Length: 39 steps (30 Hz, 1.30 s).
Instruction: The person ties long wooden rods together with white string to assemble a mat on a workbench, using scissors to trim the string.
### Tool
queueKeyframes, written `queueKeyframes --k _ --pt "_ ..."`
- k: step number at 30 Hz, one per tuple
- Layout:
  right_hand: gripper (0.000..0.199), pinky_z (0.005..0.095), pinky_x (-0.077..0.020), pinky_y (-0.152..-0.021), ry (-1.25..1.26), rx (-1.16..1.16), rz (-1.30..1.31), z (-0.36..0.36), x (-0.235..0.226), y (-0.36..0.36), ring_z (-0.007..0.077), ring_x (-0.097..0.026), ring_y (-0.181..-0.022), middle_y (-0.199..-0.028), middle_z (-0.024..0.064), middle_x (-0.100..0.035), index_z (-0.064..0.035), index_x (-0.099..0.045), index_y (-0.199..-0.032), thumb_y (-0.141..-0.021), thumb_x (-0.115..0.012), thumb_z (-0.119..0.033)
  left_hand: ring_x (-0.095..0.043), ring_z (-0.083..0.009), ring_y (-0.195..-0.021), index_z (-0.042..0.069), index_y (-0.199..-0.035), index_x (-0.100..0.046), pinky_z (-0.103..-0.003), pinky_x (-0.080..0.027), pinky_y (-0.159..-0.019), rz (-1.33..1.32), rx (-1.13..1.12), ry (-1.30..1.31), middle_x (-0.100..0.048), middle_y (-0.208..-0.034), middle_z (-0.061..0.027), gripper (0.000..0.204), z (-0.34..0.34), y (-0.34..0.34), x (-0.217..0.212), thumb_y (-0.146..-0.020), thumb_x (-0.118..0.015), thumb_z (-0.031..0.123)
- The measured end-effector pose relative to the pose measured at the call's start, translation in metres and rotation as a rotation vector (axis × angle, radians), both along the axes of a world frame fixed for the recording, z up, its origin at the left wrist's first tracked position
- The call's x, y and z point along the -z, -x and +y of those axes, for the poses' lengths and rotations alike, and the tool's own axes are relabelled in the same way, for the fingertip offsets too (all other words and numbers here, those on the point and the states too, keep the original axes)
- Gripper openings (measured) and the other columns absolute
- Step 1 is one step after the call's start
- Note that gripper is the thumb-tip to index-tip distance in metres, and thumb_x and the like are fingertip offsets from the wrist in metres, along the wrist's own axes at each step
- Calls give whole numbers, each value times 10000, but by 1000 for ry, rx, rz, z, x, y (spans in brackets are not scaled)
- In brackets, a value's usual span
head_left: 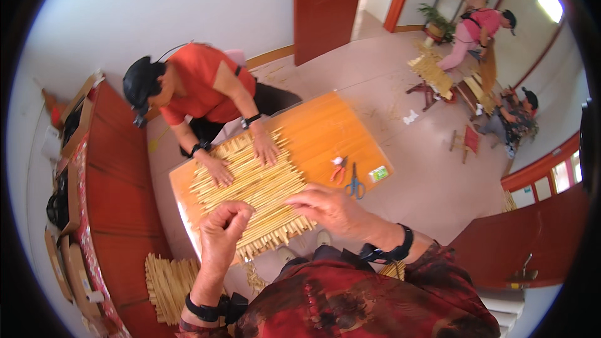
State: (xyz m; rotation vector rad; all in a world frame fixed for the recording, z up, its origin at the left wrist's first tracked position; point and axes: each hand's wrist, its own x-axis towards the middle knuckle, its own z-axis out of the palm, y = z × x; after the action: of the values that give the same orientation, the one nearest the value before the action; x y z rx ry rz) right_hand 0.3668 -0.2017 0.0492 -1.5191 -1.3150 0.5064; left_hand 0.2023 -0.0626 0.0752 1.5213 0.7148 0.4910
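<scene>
A mat of slim yellow sticks (pixel 266 178), laid side by side, lies on the orange-topped table (pixel 319 122). Above its near left part my left hand (pixel 222 231) is closed, thumb and fingers pressed together; whatever it pinches is too small or hidden to make out. My right hand (pixel 328 209) hovers over the near right edge of the mat, fingers stretched toward the left hand, and I see nothing held in it. Across the table a co-worker in a red shirt (pixel 203 78) presses both hands flat on the mat's far part.
On the table's right lie blue-handled scissors (pixel 355 186), an orange-handled hand tool (pixel 339 172) and a small green-and-white packet (pixel 379 174). A stick bundle (pixel 169 288) stands by the red cabinet (pixel 122 169) at left. Two people work at the far right near a stool (pixel 466 142).
</scene>
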Motion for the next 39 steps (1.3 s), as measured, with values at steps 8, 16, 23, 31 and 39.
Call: queueKeyframes --k 8,16,23,31,39 --pt "158 241 -445 -653 -68 34 376 -2 5 4 139 -561 -745 -818 61 -560 -20 -571 -955 -798 -572 -41 -339 8 -448 27 -775 -576 -151 -255 -393 -97 216 17 -422 -529 78 41 -22 -33 23 -806 -570 53" --pt "108 248 -426 -651 -68 139 221 -7 -1 6 147 -534 -733 -799 63 -558 -9 -567 -868 -782 -601 -65 -308 2 -525 6 -782 -581 -161 -250 -455 25 303 -49 -402 -579 91 8 -27 -43 23 -790 -579 8" --pt "70 241 -446 -671 -116 140 380 1 -5 6 114 -536 -739 -778 50 -524 1 -518 -856 -819 -546 -51 -386 -18 -508 9 -891 -598 -149 -303 -444 -107 251 136 -475 -614 48 105 -23 -39 28 -825 -570 85" --pt "77 227 -447 -687 -111 114 493 10 -1 5 85 -520 -750 -818 41 -539 14 -496 -872 -843 -512 -55 -462 -61 -539 -31 -861 -576 -168 -367 -477 -178 259 182 -536 -653 -33 116 -13 -31 44 -832 -554 79" --pt "127 202 -447 -639 -73 -45 749 9 1 -4 87 -539 -755 -836 49 -546 -12 -475 -919 -874 -493 -130 -457 -69 -523 -30 -835 -566 -185 -372 -498 -141 276 190 -526 -636 -18 103 -11 -22 53 -834 -548 72"
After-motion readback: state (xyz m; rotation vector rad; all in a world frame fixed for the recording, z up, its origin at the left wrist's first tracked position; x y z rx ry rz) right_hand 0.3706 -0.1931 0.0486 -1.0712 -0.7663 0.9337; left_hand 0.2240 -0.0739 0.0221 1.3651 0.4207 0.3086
